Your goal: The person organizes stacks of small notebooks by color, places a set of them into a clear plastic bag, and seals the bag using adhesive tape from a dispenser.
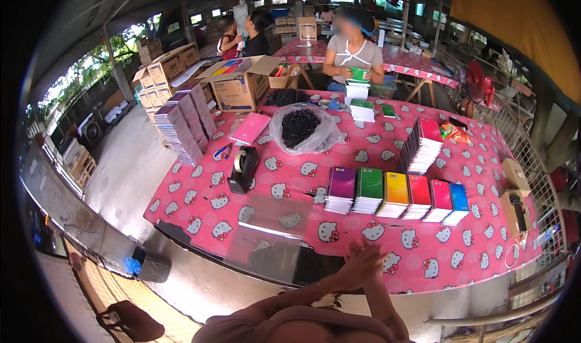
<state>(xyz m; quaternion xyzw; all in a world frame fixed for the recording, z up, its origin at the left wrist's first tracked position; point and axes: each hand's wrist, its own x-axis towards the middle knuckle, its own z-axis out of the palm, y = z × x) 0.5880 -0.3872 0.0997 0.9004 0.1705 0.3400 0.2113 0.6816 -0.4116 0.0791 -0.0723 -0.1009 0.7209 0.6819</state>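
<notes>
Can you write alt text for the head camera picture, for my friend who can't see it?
A person's two hands are pressed together above a pink cartoon-cat table. A row of colourful notebook stacks sits ahead of them, and another person sorts notebooks across the table.

A long table (484,246) under a pink cartoon-cat cloth carries a row of six notebook stacks (396,197) in purple, green, yellow, red, pink and blue. A fanned notebook pile (422,146) stands behind them. A black tape dispenser (243,169), a clear bag of dark items (301,128), a pink folder (250,128), an open cardboard box (237,85) and leaning notebook stacks (184,122) lie toward the left.
</notes>
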